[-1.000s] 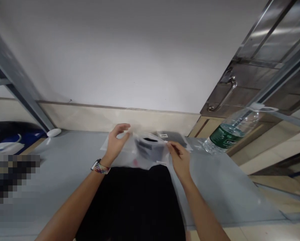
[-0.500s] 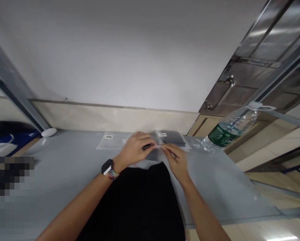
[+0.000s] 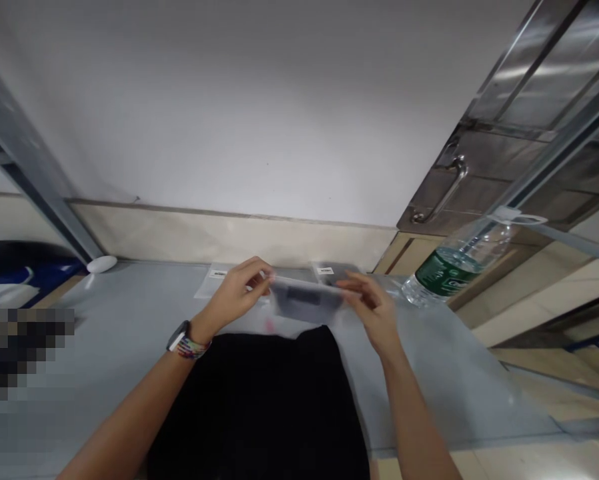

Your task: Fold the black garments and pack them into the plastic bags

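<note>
A small translucent plastic bag (image 3: pixel 307 300) with a dark item inside is held up just above the grey table (image 3: pixel 129 333), between both hands. My left hand (image 3: pixel 237 293) pinches its left end, fingers closed; a watch and a coloured band are on that wrist. My right hand (image 3: pixel 372 303) grips the bag's right end. A black cloth (image 3: pixel 264 407) lies on the table under my forearms, reaching the near edge.
Two more flat bags lie by the wall: a pale one (image 3: pixel 214 280) and one with dark contents (image 3: pixel 337 272). A clear water bottle with a green label (image 3: pixel 459 263) lies at the right. A white mouse-like object (image 3: pixel 102 264) sits far left. The table's right edge drops to the floor.
A second ago the bag hung open between my hands; then both hands pressed it down at the table; now they have lifted it again, closed and stretched sideways.
</note>
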`<state>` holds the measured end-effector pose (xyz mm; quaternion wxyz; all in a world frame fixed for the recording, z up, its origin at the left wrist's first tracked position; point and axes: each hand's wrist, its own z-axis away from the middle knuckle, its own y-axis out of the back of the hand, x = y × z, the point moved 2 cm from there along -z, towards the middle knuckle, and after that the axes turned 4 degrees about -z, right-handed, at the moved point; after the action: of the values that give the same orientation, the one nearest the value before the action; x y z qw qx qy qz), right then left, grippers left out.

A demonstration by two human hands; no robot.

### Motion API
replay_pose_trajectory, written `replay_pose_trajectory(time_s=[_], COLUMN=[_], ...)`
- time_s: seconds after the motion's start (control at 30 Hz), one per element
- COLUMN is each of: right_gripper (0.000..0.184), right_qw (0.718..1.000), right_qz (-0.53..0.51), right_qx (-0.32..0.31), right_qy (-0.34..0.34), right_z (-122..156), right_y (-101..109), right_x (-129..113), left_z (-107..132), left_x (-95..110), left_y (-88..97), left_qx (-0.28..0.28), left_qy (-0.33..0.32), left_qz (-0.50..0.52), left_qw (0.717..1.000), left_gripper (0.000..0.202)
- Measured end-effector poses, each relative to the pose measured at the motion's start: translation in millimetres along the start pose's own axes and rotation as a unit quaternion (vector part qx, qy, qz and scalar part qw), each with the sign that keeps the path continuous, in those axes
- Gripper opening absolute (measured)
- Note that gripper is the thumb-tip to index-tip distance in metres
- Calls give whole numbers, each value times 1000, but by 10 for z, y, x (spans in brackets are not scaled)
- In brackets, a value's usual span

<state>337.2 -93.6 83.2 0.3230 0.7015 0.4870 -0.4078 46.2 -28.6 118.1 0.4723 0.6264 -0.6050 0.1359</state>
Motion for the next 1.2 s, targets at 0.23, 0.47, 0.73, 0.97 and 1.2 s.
replay_pose_trajectory(time_s=[0.23, 0.47, 0.73, 0.97, 1.2], right_gripper=[45, 17, 29, 21, 25], right_qw=[936, 970, 935, 910, 923], right_qz=[296, 217, -245, -286, -245], right_qx=[-178, -94, 150, 209, 66], right_qy=[73, 51, -208, -217, -290], right_z=[192, -42, -387, -482, -394], right_y=[-244, -64, 269, 141, 119], right_x=[-371, -305, 635, 955, 948], left_z=[46, 45, 345, 717, 1243], left_x=[189, 369, 190, 132, 219], left_y=[-149, -174, 38, 76, 125], left_qx=[-24, 56, 72, 3, -31], left_qy=[-30, 18, 78, 99, 109], left_qz=[-4, 95, 16, -75, -185], left_qw=[999, 994, 994, 992, 976], left_gripper=[14, 33, 29, 20, 21])
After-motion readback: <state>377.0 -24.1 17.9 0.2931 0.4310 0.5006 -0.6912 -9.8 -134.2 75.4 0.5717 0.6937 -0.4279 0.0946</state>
